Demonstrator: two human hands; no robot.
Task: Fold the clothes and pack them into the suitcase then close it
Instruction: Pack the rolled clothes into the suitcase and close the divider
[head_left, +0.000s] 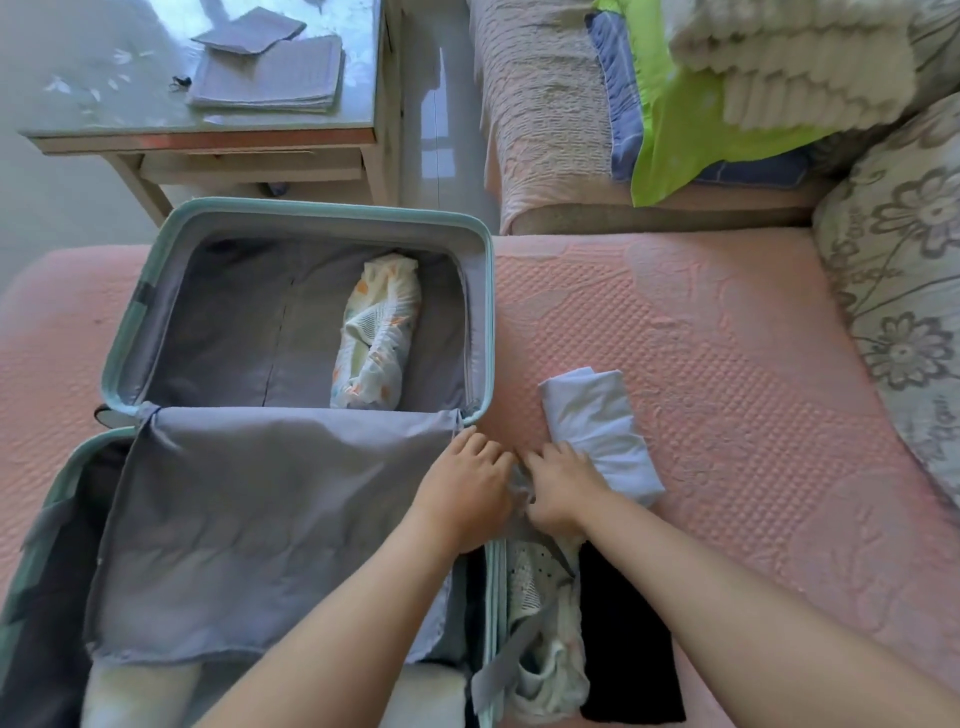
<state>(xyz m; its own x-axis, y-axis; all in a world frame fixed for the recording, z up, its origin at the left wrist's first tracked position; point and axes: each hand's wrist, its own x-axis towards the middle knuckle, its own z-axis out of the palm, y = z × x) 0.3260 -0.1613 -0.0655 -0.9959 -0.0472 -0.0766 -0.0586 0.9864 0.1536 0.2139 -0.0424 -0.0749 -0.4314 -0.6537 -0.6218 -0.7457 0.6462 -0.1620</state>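
Suitcase (332, 213): lies open on the pink bedcover (727, 364), both halves exposed.
Far half: holds one patterned roll (376, 332), lying against the right wall. The rest of the lining shows.
Near half: covered by the grey divider flap (260, 519). Pale items show under its lower edge.
Left hand (465, 493): at the suitcase's right edge, fingertips on the loose end of pale fabric. I cannot tell whether it pinches or only presses.
Right hand (563, 488): just beside my left, almost touching, fingers curled on the near end of the pale blue roll (602, 431).
Pale blue roll: on the bedcover, outside the suitcase, not yet packed.
Unfolded stock: a white dotted garment (540, 613) and a black garment (628, 639) lie beside the near half.
Stage, by my judgement: finishing this roll's tail before transfer.
Risk one: an untucked tail lets the roll unwind when lifted.
Risk two: the white garment's trailing edge lies near the zip line and could snag at closing.
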